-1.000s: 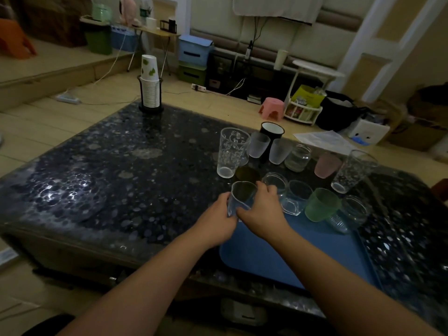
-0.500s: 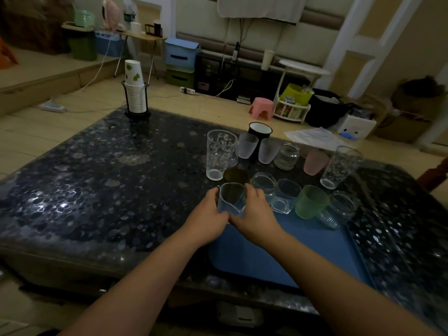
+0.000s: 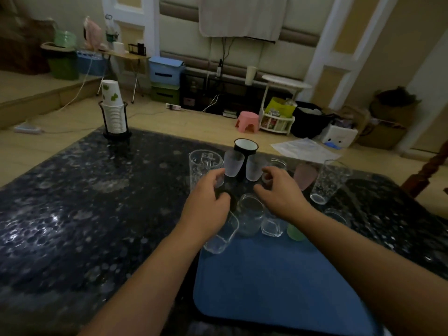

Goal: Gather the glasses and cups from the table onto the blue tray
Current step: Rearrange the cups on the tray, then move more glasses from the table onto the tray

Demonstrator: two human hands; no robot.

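- No legible writing on any glass.
- Clear tumbler point(image 3: 221, 235) upright at blue tray point(image 3: 278, 287) edge.
- Left hand point(image 3: 206, 207) and right hand point(image 3: 281, 192): fingers loosely curled, gripping nothing.

The room is dim. A pale wooden floor point(image 3: 150, 117) runs back to a padded cream wall point(image 3: 184, 27), where a white cloth point(image 3: 242, 15) hangs over what may be a screen. Below it stand a blue storage box point(image 3: 166, 70) stacked on a green one point(image 3: 165, 93), a low dark cabinet point(image 3: 213, 93) and a white round side table point(image 3: 286, 84). A pink stool point(image 3: 247, 121) sits on the floor just beside it. At the left, a small folding table point(image 3: 128, 54) stands near a raised wooden step point(image 3: 31, 93). White door frames point(image 3: 322, 52) rise on the right.
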